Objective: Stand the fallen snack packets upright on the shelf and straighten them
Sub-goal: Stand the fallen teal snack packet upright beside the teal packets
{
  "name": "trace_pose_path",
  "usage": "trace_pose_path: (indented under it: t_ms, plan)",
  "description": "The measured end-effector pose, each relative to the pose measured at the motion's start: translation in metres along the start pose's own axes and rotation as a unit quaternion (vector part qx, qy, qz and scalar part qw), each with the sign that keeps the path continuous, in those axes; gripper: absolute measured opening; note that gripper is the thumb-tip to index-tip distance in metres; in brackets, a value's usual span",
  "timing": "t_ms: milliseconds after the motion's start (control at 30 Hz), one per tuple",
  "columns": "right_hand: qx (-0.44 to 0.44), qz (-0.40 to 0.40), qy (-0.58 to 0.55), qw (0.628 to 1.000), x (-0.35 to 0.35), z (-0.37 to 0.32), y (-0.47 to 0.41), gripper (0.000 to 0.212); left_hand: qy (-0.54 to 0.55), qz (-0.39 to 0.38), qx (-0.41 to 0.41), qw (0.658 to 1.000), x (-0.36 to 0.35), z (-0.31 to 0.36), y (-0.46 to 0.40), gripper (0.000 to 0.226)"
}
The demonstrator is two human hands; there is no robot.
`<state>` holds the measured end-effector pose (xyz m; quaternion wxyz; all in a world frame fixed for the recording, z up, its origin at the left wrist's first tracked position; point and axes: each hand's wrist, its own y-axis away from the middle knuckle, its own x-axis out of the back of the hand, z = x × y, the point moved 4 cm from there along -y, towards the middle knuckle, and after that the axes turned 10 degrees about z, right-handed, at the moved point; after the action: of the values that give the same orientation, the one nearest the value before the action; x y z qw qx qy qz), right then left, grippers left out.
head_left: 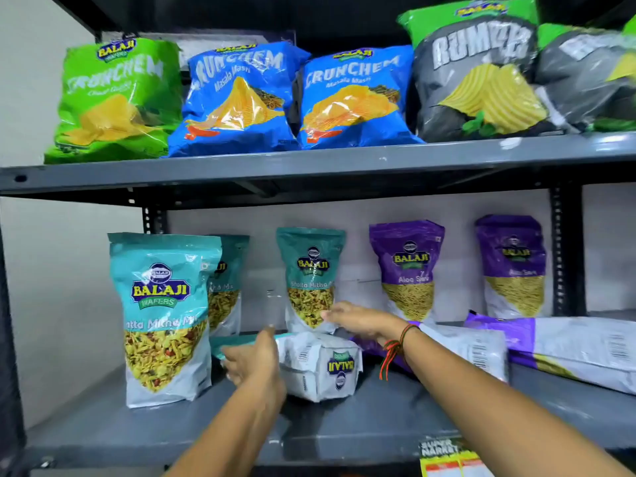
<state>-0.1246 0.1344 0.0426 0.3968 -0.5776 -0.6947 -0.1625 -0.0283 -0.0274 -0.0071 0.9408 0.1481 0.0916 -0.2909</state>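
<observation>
Reaching into the lower grey metal shelf (344,428), a person works both bare hands on a fallen teal-and-white plastic snack pouch (320,364) lying flat at centre, back up, its logo upside down. Left hand (253,361) has its grip wrapped round the pouch's teal top edge; right hand (358,320) rests fingers half-curled over the far end, w/ a red-green-black thread band (395,346) at the wrist. Whether that grip is fully closed on the pouch: cannot tell.

Upright on the same shelf: a large teal namkeen pouch (165,315) at front left, a 2nd teal pouch (225,284) partly hidden behind it, a 3rd teal pouch (309,277) just behind the hands, and 2 purple pouches (407,266) (512,263) at the rear wall. Two purple-and-white pouches (464,346) (578,349) lie flat to the right. Upper shelf (309,163) carries green, blue & grey crisp bags (241,98) in a row.
</observation>
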Motion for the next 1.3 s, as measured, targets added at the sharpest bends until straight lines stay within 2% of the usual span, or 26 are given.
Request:
trace_pose_path:
  t_ms: [33, 133, 267, 400, 467, 567, 633, 700, 800, 867, 967, 1067, 1200, 1300]
  plan:
    - [-0.003, -0.034, 0.018, 0.999, -0.01, 0.003, -0.007, 0.058, 0.021, 0.009, 0.019, 1.0, -0.003, -0.011, -0.004, 0.081]
    - [-0.012, -0.093, 0.052, 0.994, -0.03, 0.01, -0.02, 0.061, 0.057, -0.068, 0.078, 0.993, -0.015, -0.034, -0.003, 0.064]
    - [-0.022, -0.113, 0.07, 0.991, -0.033, 0.006, -0.035, 0.067, 0.061, -0.094, 0.081, 0.99, -0.021, -0.032, -0.01, 0.047]
    - [-0.043, -0.129, 0.027, 0.99, -0.037, 0.006, -0.039, 0.065, 0.066, -0.12, 0.098, 0.986, -0.023, -0.027, -0.014, 0.042]
    - [-0.035, -0.103, 0.007, 0.994, -0.036, 0.007, -0.039, 0.054, 0.077, -0.117, 0.097, 0.985, -0.022, -0.023, -0.02, 0.043]
    - [-0.026, -0.041, -0.096, 0.994, -0.031, 0.012, -0.037, 0.047, 0.076, -0.135, 0.097, 0.983, -0.022, -0.019, -0.023, 0.039]
    - [-0.024, 0.024, -0.154, 0.988, -0.022, 0.012, -0.033, 0.038, 0.096, -0.166, 0.091, 0.977, -0.023, -0.012, -0.021, 0.033]
    - [-0.001, 0.091, -0.197, 0.976, -0.01, 0.005, -0.028, 0.038, 0.122, -0.213, 0.076, 0.966, -0.024, -0.001, -0.019, 0.029]
    - [0.078, 0.17, -0.281, 0.941, 0.009, -0.013, -0.015, 0.016, 0.157, -0.301, 0.031, 0.94, -0.033, 0.02, -0.023, 0.023]
    - [0.145, 0.242, -0.261, 0.923, 0.021, -0.023, -0.002, 0.023, 0.161, -0.348, -0.027, 0.923, -0.04, 0.035, -0.029, 0.023]
    - [0.2, 0.319, -0.236, 0.896, 0.023, -0.025, 0.018, 0.044, 0.156, -0.421, -0.093, 0.889, -0.05, 0.049, -0.037, 0.041]
    - [0.183, 0.319, -0.257, 0.894, 0.0, -0.003, 0.029, 0.059, 0.123, -0.475, -0.085, 0.867, -0.05, 0.035, -0.053, 0.049]
    - [0.139, 0.3, -0.22, 0.918, -0.034, 0.031, 0.045, 0.06, 0.08, -0.503, -0.04, 0.86, -0.043, -0.003, -0.072, 0.046]
    - [0.125, 0.305, -0.197, 0.924, -0.032, 0.032, 0.051, 0.063, 0.076, -0.518, -0.031, 0.852, -0.042, -0.004, -0.075, 0.048]
